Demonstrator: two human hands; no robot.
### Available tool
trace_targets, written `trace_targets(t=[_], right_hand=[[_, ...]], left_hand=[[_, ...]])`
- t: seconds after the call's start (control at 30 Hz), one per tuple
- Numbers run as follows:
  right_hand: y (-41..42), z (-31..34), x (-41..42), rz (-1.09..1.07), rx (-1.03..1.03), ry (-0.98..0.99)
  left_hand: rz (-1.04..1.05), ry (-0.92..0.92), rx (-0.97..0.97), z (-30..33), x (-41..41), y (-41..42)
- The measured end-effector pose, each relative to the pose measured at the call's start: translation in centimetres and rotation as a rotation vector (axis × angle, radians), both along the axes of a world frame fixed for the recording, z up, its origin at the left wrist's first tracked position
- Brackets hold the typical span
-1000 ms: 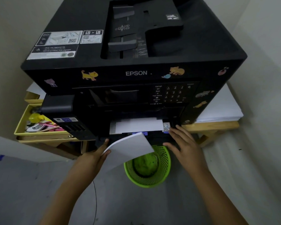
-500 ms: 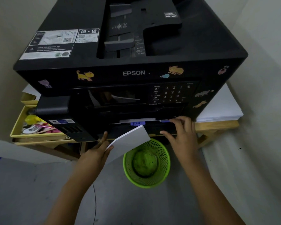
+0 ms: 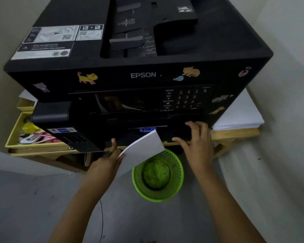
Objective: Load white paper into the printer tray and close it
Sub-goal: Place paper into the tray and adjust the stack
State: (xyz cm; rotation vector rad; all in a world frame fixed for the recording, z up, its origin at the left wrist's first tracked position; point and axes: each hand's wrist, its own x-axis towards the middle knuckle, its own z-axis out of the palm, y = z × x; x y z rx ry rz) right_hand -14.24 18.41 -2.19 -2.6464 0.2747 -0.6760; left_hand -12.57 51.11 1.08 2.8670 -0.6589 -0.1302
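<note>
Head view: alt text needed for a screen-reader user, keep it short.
A person's right hand presses on the front of the tray of a black Epson printer, while the left hand holds a stack of white paper. A green mesh bin sits on the floor below.

Wooden table (image 3: 235, 133) carries printer (image 3: 139, 67), paper stack (image 3: 239, 114), seemingly yellow trays (image 3: 12, 137).

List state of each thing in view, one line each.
Black Epson printer's paper tray: pushed in, nearly or fully shut.
Left hand: gripping white paper sheets, outside the tray.
Right hand: fingers on tray front.
Green mesh wastebasket: upright, green lump inside.
Yellow drawer: open, cluttered.
White paper stack: flat beside printer.
</note>
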Motion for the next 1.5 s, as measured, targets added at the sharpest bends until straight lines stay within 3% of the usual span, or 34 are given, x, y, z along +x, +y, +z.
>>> trace_targets(t=[0.63, 0.77, 0.87, 1.13, 1.5], right_hand=[[0.3, -0.2, 0.5, -0.060, -0.029, 0.007], [0.3, 0.1, 0.2, 0.040, -0.171, -0.075], [0.3, 0.5, 0.2, 0.157, -0.238, -0.081], [2.0, -0.8, -0.2, 0.051, -0.030, -0.059], [2.9, -1.2, -0.5, 0.153, -0.130, 0.027]], left_hand=[[-0.026, -0.063, 0.022, -1.1, 1.0, 0.0], [-0.019, -0.138, 0.004, -0.4, 0.6, 0.7], [-0.022, -0.077, 0.081, -0.3, 0.3, 1.7], [0.014, -0.055, 0.094, -1.7, 0.9, 1.9], [-0.106, -0.246, 0.065, -2.1, 3.5, -0.9]])
